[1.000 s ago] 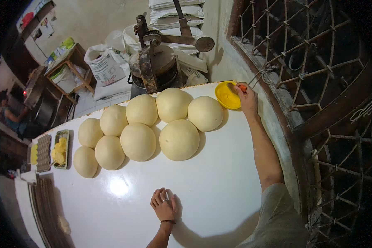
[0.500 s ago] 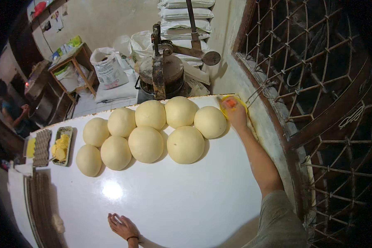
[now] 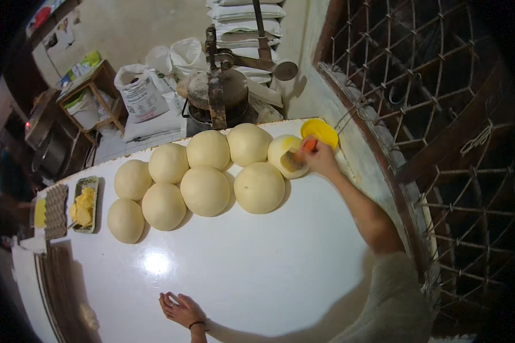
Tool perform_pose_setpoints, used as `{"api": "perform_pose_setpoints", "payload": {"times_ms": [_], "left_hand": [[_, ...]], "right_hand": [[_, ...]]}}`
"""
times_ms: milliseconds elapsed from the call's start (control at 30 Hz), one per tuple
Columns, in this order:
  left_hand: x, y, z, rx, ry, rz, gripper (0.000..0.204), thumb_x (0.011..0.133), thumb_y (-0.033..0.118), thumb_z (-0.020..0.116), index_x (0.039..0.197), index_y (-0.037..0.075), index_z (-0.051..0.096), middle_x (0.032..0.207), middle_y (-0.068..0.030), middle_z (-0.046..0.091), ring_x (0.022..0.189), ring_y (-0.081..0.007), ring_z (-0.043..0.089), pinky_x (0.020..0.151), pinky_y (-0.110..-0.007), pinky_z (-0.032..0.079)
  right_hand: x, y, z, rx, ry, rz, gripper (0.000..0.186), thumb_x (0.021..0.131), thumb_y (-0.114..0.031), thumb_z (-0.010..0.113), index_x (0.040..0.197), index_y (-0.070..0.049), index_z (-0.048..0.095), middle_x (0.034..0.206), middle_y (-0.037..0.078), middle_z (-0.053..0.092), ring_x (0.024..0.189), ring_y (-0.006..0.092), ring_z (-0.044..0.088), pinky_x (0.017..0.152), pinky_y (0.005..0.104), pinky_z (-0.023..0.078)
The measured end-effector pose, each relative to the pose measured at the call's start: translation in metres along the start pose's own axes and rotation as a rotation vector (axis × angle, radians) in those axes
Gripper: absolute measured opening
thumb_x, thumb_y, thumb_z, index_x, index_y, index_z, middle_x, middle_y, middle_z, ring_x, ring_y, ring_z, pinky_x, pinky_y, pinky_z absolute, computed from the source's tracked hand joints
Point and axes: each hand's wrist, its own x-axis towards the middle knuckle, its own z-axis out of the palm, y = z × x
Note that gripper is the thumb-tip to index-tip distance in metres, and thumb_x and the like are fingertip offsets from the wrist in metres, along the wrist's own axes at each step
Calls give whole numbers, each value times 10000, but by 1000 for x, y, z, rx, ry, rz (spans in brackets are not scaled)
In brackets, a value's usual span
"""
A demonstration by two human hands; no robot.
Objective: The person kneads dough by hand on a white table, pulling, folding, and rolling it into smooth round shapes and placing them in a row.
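Observation:
My right hand [image 3: 324,159] is closed round the orange handle of a pastry brush [image 3: 293,161]. The bristles rest on the rightmost dough ball [image 3: 281,150], where a wet yellow patch shows. Just beyond that hand stands a yellow bowl [image 3: 321,131]. Several more smooth, pale dough balls, among them a large front one [image 3: 260,187], sit in two rows to the left. Near the table's front edge, my left hand [image 3: 182,310] hovers or rests with fingers loosely bent and apart, holding nothing; contact with the table cannot be judged.
The white table [image 3: 234,263] carries a tray of yellow fat [image 3: 84,207] and egg cartons [image 3: 56,210] at the left. Behind it stands a rusty metal press [image 3: 217,94], with white sacks beyond. A wall with a lattice window [image 3: 418,86] borders the right side.
My right hand has come out of the yellow bowl, leftward and nearer, bringing the brush onto the rightmost dough ball. A yellow wet patch now shows there. The whole view has shifted slightly.

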Motion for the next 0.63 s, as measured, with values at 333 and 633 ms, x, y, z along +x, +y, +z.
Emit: {"api": "perform_pose_setpoints", "payload": {"times_ms": [333, 633], "left_hand": [[0, 4, 0, 26, -1, 24, 642, 1114, 519, 376, 1416, -9, 581, 1620, -139, 437, 1548, -313, 347, 1262, -528, 278], [-7, 8, -1, 76, -14, 19, 640, 1113, 519, 395, 1430, -8, 571, 1628, -143, 432, 1556, -332, 333, 1267, -544, 270]], "right_hand": [[73, -20, 23, -140, 41, 194, 181, 912, -138, 799, 1051, -66, 709, 932, 157, 739, 814, 315, 694, 794, 401, 558], [36, -51, 47, 42, -284, 114, 111, 950, -91, 749, 1007, -51, 664, 899, 109, 743, 874, 285, 744, 818, 388, 565]]}}
